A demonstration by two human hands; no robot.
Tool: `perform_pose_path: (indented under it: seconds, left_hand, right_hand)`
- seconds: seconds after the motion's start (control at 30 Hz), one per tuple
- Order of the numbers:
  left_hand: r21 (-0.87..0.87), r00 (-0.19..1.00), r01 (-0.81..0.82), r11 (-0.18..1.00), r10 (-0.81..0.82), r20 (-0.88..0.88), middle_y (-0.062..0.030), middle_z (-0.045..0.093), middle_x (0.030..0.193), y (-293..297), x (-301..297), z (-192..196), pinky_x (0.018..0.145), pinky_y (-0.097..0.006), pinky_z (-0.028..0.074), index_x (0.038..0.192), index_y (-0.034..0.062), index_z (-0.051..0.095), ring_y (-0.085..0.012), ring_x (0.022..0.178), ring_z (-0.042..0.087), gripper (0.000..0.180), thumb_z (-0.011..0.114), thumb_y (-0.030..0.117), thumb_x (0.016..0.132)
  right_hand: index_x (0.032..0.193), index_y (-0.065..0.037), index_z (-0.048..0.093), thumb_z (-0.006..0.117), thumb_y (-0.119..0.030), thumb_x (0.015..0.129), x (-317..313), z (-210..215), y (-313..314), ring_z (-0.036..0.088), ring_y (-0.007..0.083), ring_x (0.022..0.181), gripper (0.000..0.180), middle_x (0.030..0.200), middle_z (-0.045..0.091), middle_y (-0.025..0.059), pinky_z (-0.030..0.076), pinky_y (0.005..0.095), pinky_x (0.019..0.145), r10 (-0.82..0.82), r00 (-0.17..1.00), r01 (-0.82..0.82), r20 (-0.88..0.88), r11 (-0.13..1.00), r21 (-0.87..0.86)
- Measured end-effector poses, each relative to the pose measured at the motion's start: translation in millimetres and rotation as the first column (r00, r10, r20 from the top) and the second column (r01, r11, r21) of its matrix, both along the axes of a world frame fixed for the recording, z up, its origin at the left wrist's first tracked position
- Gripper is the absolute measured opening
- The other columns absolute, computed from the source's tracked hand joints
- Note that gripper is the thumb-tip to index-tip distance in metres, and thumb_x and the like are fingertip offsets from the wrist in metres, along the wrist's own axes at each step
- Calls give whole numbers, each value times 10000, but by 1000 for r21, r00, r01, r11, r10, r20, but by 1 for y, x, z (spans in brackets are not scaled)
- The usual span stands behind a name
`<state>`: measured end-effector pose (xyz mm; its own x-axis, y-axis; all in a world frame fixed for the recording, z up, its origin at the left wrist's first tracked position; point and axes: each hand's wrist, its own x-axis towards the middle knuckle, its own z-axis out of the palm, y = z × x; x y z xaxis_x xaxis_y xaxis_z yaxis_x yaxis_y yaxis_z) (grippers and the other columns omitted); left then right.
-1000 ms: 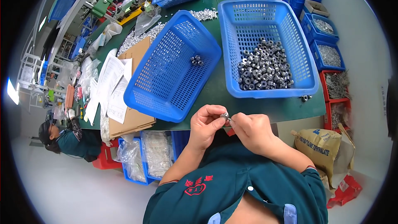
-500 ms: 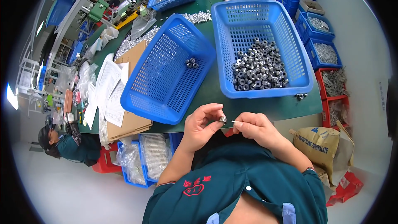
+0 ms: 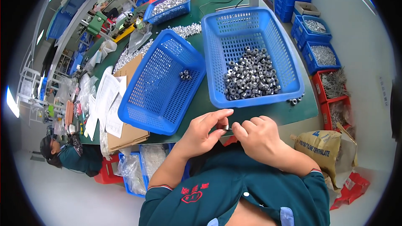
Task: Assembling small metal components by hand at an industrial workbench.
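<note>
My left hand (image 3: 204,132) and my right hand (image 3: 256,136) meet at the near edge of the green table (image 3: 268,113). Together their fingertips pinch a small metal part (image 3: 227,127), mostly hidden between the fingers. Just beyond the hands stands a blue basket (image 3: 289,69) holding a heap of silver metal nuts (image 3: 250,78). To its left a second blue basket (image 3: 146,109) sits tilted, with only a few small metal parts (image 3: 185,75) in it.
A few loose nuts (image 3: 295,100) lie by the right basket. Papers (image 3: 105,102) and a cardboard sheet (image 3: 125,136) lie left. Blue and red bins (image 3: 328,58) of metal parts stand right, a tan sack (image 3: 324,146) below them. Another person (image 3: 69,152) sits at lower left.
The view has shifted so the baskets sit a little further left and up. My hands stay together at the table edge, still working the small part between the fingertips.
</note>
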<state>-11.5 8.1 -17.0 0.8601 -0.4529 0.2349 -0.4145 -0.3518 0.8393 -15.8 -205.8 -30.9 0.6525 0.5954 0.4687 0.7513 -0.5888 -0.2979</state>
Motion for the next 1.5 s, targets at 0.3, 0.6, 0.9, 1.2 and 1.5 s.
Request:
perform_pose_path:
  seconds: [0.3,0.6,0.9,1.2,1.5]
  left_hand:
    - [258,956,70,964,-139,258,-152,646,873,-53,97,-4,739,-398,517,889,13,640,-334,839,636,125,621,-2,766]
    - [49,908,-140,989,108,406,-140,643,953,-63,132,-29,778,-422,527,895,57,701,-338,880,643,148,589,38,799]
    - [343,784,-618,707,581,217,-145,697,999,88,146,-86,857,-411,514,954,64,724,-332,949,653,159,613,118,853]
    - [325,751,-659,678,572,331,-138,653,906,89,121,-102,785,-395,513,871,41,701,-319,839,641,93,694,27,780]
    - [341,756,-646,683,635,159,-85,633,927,96,95,-98,738,-316,520,953,33,679,-200,766,620,233,732,-12,731]
  right_hand:
    - [887,-30,611,660,-44,834,1,-15,-20,622,313,605,73,685,613,122,489,397,556,-197,972,230,-128,909,348]
    - [864,-26,612,658,-36,847,-13,-31,-22,619,321,596,50,686,616,141,487,376,552,-122,938,236,-325,910,341]
    - [862,-39,613,663,-68,856,-8,-47,-17,631,311,598,58,686,628,135,489,371,546,-45,916,201,-399,911,359]
    - [863,-45,616,665,-82,857,-10,-47,-15,641,306,602,61,681,640,120,496,376,547,-30,894,197,-447,922,333]
    - [857,-33,615,669,-84,857,-11,-50,-6,639,307,596,74,678,637,128,489,374,533,-5,893,175,-450,925,338]
